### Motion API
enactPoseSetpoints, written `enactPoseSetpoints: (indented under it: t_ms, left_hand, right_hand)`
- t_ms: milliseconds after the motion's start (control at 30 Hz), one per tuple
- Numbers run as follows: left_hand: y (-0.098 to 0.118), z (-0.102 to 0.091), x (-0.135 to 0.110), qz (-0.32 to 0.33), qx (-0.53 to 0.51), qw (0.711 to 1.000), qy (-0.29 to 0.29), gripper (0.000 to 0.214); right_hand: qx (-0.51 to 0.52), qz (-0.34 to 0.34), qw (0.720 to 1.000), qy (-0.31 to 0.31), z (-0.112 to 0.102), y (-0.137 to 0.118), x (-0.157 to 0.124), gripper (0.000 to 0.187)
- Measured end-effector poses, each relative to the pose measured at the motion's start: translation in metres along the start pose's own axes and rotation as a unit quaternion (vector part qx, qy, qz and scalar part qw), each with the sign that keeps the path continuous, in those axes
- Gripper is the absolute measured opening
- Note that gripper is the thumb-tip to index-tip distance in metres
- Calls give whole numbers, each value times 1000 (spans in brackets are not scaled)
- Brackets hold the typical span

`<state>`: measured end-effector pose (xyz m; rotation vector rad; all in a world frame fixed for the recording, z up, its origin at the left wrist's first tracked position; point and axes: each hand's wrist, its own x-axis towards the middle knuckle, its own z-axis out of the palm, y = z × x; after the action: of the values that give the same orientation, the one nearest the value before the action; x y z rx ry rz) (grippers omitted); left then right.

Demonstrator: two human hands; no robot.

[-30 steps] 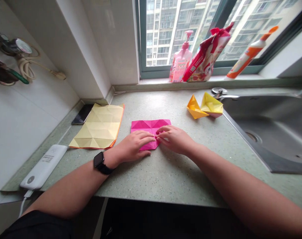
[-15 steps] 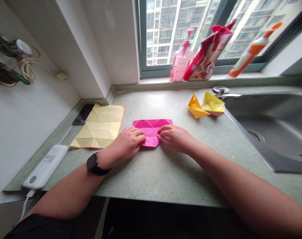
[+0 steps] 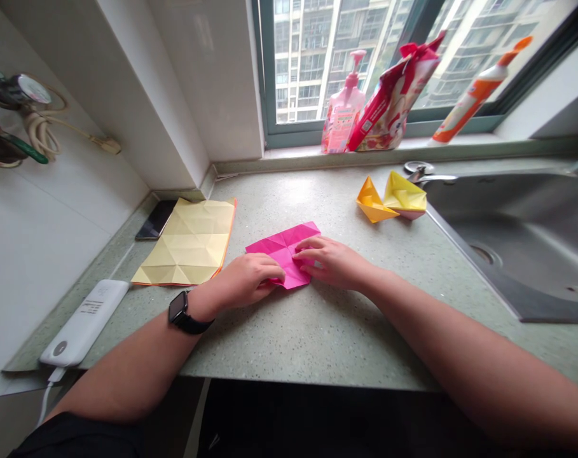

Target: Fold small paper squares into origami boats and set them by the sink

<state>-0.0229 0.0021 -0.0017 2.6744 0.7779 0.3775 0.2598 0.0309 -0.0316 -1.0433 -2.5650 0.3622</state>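
Observation:
A pink sheet of origami paper [image 3: 282,245], creased and partly folded, lies turned at a slant on the counter between my hands. My left hand [image 3: 255,277] has its fingers closed on the paper's near left edge, with the thumb partly hidden. My right hand [image 3: 329,259] grips the right side, fingertips on top of the creases. Back to the right stand two folded paper boats, one orange [image 3: 373,202] and one yellow [image 3: 405,196], touching each other. To the left lies a stack of creased yellow and orange paper [image 3: 188,238].
A black phone [image 3: 156,221] and a white power bank [image 3: 86,323] with a cable lie at the left. The steel sink [image 3: 512,235] is at the right. On the windowsill are a pink pump bottle [image 3: 344,117], a red bag [image 3: 396,102] and an orange-white bottle [image 3: 474,102].
The pink paper has turned counterclockwise, its right side swinging away from me. Both hands have moved with it, the left slightly nearer to me. The view has shifted a little.

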Motion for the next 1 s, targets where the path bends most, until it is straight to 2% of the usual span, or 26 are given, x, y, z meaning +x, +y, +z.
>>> enactPoseSetpoints:
  t_ms: [200,500,633,733,867,1000]
  left_hand:
    - [-6,-2,-1,-8,-12,1000,1,18]
    - [-14,-11,0,-100,-20,995,20,19]
    - [-10,-11,1,-155,-42,986,50,15]
    - [-7,-5,3,-198,-54,975,90,12]
    - [-6,7,9,-231,-33,965,117,33]
    - [-8,19,15,-227,48,965,122,50]
  right_hand:
    - [2,13,1000,-11,0,-6,-2,29]
    - [19,-12,1000,-21,0,-1,-1,37]
    - [24,-28,999,-7,1,2,0,27]
    - [15,-22,1000,-5,1,4,1,32]
    - [4,-9,1000,-17,2,3,1,41]
    - [9,3,1000,-10,2,2,0,57]
